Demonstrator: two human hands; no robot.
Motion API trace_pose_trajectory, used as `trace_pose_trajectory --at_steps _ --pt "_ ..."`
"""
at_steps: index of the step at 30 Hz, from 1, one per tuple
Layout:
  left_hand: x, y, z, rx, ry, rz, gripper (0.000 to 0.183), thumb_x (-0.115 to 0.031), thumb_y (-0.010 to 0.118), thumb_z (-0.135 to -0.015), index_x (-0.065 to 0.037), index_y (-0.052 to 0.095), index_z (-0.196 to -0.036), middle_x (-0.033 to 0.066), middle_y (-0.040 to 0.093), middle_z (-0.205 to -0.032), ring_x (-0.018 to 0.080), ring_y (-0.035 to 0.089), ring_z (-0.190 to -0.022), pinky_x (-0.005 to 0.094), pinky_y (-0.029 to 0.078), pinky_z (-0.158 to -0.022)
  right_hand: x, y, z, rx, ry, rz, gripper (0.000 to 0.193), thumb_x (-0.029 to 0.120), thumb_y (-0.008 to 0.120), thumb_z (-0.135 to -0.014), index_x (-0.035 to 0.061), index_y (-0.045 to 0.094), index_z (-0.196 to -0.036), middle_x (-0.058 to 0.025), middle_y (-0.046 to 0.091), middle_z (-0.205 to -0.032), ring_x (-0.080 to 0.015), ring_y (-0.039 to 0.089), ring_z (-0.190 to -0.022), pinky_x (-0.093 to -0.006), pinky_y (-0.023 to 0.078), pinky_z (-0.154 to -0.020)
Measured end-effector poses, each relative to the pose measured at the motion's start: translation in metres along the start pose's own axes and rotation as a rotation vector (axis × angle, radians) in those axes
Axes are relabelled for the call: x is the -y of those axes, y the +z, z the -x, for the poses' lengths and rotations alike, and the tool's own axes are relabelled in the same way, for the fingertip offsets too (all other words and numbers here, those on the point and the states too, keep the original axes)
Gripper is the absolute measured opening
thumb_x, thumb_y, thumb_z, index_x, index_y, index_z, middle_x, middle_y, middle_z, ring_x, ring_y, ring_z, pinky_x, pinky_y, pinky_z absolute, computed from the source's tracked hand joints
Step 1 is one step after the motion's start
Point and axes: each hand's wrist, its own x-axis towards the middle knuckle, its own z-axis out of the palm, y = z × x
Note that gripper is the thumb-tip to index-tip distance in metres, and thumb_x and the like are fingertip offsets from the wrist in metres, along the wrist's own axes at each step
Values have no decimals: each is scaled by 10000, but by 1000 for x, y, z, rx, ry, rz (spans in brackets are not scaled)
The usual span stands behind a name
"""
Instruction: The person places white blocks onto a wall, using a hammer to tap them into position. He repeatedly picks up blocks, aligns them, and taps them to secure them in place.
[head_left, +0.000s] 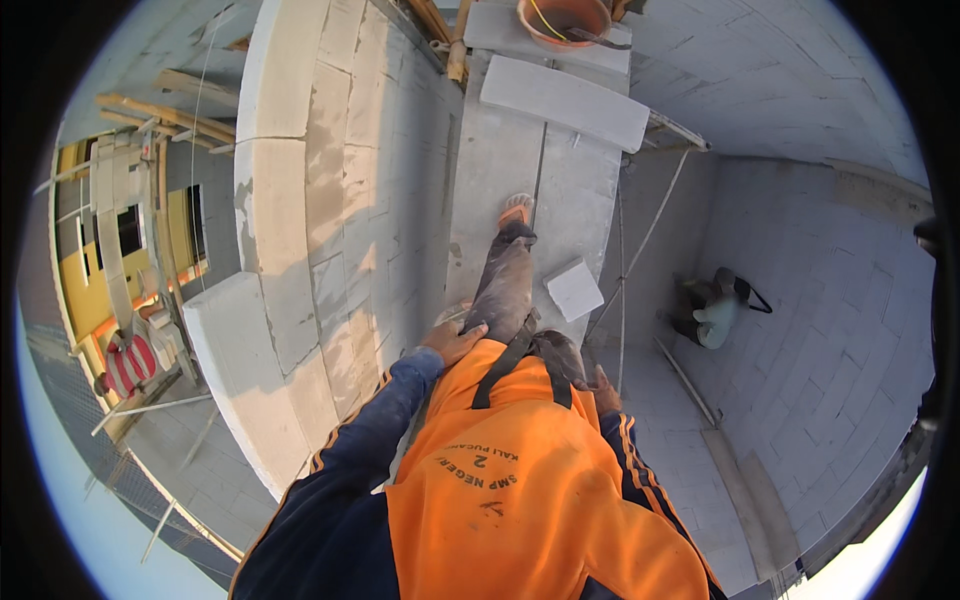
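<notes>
My left hand (455, 342) lies on my left thigh, its fingers stretched out and holding nothing. At my right hip, my right hand (606, 392) rests against the trouser leg; only part of it shows, with a finger extended and nothing visible in it. I stand on a grey scaffold platform (490, 165), one sandalled foot (516, 210) forward. Right of my legs, a small pale block (574, 290) lies on the platform. Farther ahead, a long pale block (565, 100) lies across it.
Left of me runs a pale block wall (330, 200). An orange bucket (565, 18) with a tool (598, 40) across it stands at the far end. Past the platform's right edge are a diagonal brace (655, 215) and, lower down, a person (715, 310). Another person (130, 362) is far left.
</notes>
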Motion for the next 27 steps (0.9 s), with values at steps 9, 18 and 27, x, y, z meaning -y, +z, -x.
trace_pose_trajectory --at_steps 9,18,27 --pt "-39 -82 -34 79 -143 -297 766 -671 578 -881 37 665 -1158 215 716 -1088 366 677 -1053 444 507 -918 86 -23 7 -348 -109 -37 652 375 786 -832 -26 560 -1294 -190 681 -1127 -310 650 -1028 -406 504 -901" --pt "-97 -140 -62 353 2 -503 443 -475 609 -923 -38 678 -893 183 702 -883 345 673 -873 454 500 -771 110 -55 63 -452 -187 -548 287 53 766 -772 20 601 -1005 -55 638 -841 -130 583 -796 -301 490 -744" --pt "-158 -164 -91 454 347 -765 454 -475 533 -944 -47 685 -925 217 681 -891 424 645 -878 487 499 -751 154 -56 26 -139 -38 -215 861 368 508 -943 92 19 -1596 -349 390 -1485 -532 540 -1218 -479 429 -1077"
